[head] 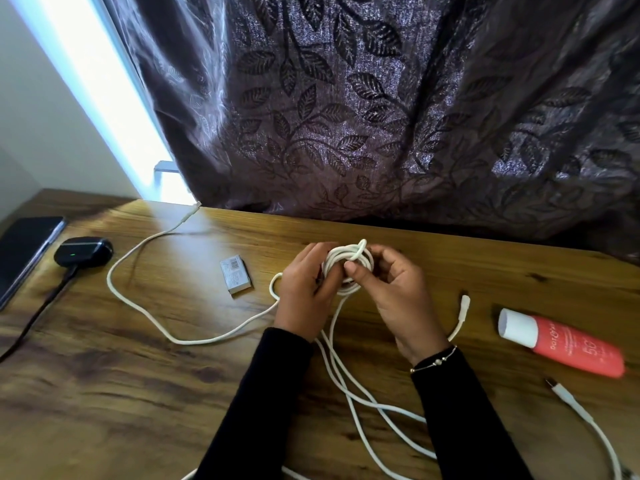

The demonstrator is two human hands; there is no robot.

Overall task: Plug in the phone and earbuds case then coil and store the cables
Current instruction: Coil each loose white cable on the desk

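A small coil of white cable [349,263] sits between both hands above the middle of the wooden table [104,393]. My left hand [304,292] grips the coil from its left side, and my right hand [391,289] pinches its strands with thumb and fingers. The loose length of the white cable runs left in a wide loop to a plug [188,213] near the curtain. More white strands trail toward me between my sleeves. A black earbuds case [83,251] with a green light and a black cable [38,313] plugged in lies at the left, beside a dark phone [24,251].
A small grey box [236,274] lies left of my hands. A red tube with a white cap [561,342] lies at the right. Another white cable end [568,400] rests near the right front, and one connector [464,306] lies by my right wrist. A patterned curtain [381,116] hangs behind the table.
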